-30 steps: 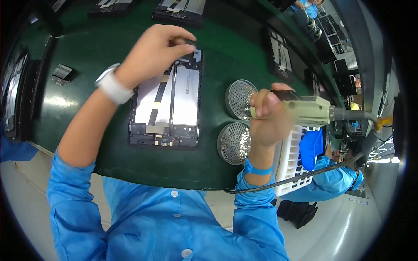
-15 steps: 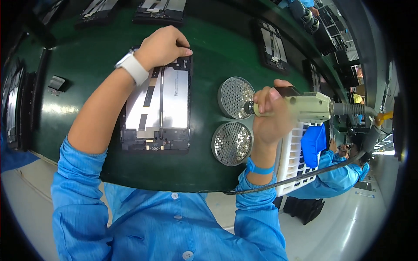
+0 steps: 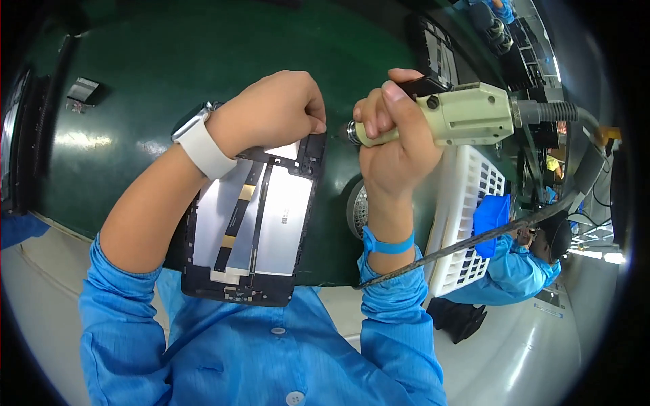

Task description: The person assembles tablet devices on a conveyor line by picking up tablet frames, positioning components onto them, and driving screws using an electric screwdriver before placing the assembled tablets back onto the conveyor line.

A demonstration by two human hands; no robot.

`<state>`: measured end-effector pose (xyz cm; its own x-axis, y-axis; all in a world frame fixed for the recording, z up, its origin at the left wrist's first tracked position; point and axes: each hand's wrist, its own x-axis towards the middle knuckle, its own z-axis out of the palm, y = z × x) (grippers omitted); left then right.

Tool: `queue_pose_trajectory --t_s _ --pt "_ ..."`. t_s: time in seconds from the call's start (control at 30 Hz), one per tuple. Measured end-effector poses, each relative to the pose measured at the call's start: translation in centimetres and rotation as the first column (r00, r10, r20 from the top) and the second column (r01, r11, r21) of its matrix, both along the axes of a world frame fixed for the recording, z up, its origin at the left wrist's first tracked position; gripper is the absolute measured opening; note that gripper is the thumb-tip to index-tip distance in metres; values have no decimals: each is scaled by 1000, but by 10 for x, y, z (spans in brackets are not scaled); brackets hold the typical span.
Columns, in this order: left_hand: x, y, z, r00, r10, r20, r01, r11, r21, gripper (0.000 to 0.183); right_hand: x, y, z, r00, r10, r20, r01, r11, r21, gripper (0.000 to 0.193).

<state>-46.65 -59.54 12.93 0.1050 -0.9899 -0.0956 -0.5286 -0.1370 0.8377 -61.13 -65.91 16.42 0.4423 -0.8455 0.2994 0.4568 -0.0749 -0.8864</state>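
Observation:
An opened tablet (image 3: 288, 223) lies with its inside up at the table's front edge, its lower end reaching over the edge toward my body. Flat silver panels, dark strips and a black frame show inside it. My left hand (image 3: 274, 111) is closed on its far end, thumb at the far right corner; most of its fingers are hidden. To the right, my right hand (image 3: 399, 145) grips a pale green electric screwdriver (image 3: 474, 111), held above the table with its tip pointing left. The tip does not touch the tablet.
A round metal dish (image 3: 357, 210) is partly hidden by my right wrist. Right of it stands a white plastic basket (image 3: 467, 271) with a blue tray (image 3: 491, 220). The screwdriver's cable (image 3: 474, 238) crosses my right forearm. More tablets (image 3: 439, 54) lie far right; a small grey part (image 3: 82, 90) lies left.
My left hand has drawn the tablet toward my body and over the table edge, tilting it slightly. My right hand has moved the screwdriver up and left. The far tablets have left the view.

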Motion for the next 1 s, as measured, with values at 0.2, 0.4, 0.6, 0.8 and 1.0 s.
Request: queue_pose_trajectory --t_s 0.2,0.4,0.6,0.8,1.0 --pt "-3 -1 -4 1000 -13 -21 13 1000 -4 14 0 -1 -7 999 18 -27 -18 999 29 17" --pt "-2 0 -9 1000 5 -17 -5 999 -42 13 2 0 -9 998 35 -52 -33 999 32 16" --pt "0 0 2 999 0 -34 1 1000 26 14 5 -1 -7 995 45 -84 -43 998 35 16" --pt "-1 -2 2 998 -61 -12 61 998 -21 13 1 -1 -15 995 -13 -101 21 997 77 20" --pt "-5 2 6 992 -33 -120 38 998 41 12 -37 -35 15 988 -150 -30 148 987 -58 17"
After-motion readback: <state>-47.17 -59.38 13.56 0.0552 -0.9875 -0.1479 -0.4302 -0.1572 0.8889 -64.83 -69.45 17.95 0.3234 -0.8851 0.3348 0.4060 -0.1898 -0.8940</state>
